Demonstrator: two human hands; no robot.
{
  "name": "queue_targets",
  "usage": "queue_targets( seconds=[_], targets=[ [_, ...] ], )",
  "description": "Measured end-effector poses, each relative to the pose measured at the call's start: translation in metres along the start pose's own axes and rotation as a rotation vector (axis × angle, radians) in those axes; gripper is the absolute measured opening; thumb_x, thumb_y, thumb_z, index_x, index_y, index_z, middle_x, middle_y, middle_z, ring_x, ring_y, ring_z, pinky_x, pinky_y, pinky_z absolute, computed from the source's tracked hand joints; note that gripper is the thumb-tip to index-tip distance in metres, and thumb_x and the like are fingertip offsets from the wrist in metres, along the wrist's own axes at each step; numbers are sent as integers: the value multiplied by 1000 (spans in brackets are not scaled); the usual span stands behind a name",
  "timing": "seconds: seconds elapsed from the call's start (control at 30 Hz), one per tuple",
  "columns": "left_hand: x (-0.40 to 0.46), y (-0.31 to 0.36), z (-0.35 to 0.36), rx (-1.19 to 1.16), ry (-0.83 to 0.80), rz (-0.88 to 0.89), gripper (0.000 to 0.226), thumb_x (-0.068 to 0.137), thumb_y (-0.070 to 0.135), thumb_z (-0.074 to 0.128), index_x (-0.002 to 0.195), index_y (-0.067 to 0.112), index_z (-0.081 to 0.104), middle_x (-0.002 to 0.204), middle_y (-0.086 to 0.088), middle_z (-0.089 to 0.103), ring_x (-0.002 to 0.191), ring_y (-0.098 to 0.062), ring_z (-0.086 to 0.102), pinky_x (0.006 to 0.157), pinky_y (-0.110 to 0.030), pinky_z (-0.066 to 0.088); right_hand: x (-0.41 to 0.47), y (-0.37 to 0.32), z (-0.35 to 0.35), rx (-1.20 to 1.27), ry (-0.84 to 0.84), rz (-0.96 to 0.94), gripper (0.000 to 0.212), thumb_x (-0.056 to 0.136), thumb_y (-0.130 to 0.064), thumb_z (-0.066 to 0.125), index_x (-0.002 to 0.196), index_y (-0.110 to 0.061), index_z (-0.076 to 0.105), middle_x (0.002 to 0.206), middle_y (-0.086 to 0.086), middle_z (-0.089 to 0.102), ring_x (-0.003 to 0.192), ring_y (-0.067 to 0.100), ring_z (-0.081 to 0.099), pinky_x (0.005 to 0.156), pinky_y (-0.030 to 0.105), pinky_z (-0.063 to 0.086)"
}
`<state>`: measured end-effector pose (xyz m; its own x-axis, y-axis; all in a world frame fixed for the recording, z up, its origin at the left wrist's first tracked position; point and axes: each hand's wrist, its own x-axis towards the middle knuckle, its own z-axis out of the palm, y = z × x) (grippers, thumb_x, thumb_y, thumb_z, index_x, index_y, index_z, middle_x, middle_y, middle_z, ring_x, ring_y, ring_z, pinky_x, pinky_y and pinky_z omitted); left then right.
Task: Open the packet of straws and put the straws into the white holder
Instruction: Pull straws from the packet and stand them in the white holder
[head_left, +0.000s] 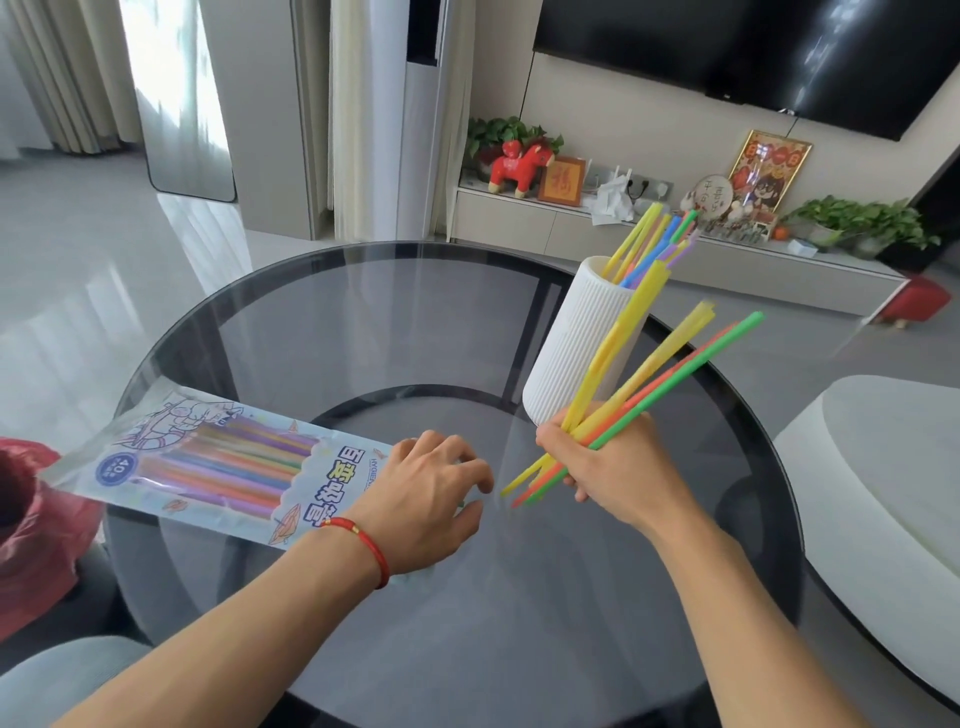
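I see one ribbed white cylindrical holder (576, 343), one printed clear plastic straw packet (208, 462), and roughly five coloured plastic straws (644, 379) in my right hand (613, 462).

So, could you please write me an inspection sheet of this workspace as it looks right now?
Surface: round dark glass table, glossy.
Job's things: white ribbed holder stands upright with several straws inside; straw packet lies flat, more straws inside.
Clutter: red plastic bag at the table's left edge.
Hands: left hand rests on the packet's near end, fingers loosely curled; right hand grips a bunch of yellow, orange and green straws beside the holder.
Cables: one hanging below the wall TV.
Surroundings: low cabinet with red toy horse, plants and framed pictures; white seat on the right.
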<state>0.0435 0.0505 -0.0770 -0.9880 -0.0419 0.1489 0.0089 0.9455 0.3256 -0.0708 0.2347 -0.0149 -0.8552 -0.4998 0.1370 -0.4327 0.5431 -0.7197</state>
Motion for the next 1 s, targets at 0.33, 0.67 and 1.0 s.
queue_targets(
  seconds=[0.33,0.67,1.0],
  targets=[
    [1,0,-1,15,-11,1,24,97,42,46,117,36,57,129,6,52,119,-19,44,107,-44,37,4,-12,-18,30,-7,-52,22,96,-24,68,75,-19,74,58,12,70,48,24,69,46,24,56],
    [2,3,3,-90,54,-14,23,94,38,51,114,33,61,122,6,54,114,-19,45,101,-36,39,6,3,-20,68,-32,27,19,94,-17,69,77,-9,74,57,16,71,50,22,72,52,29,59],
    [8,13,-17,-388,266,-50,19,90,18,59,105,26,68,109,7,59,109,-11,47,91,-18,36,30,-22,-65,711,551,-79,23,87,-22,66,67,-24,77,63,-2,73,51,19,68,50,29,54]
  ],
)
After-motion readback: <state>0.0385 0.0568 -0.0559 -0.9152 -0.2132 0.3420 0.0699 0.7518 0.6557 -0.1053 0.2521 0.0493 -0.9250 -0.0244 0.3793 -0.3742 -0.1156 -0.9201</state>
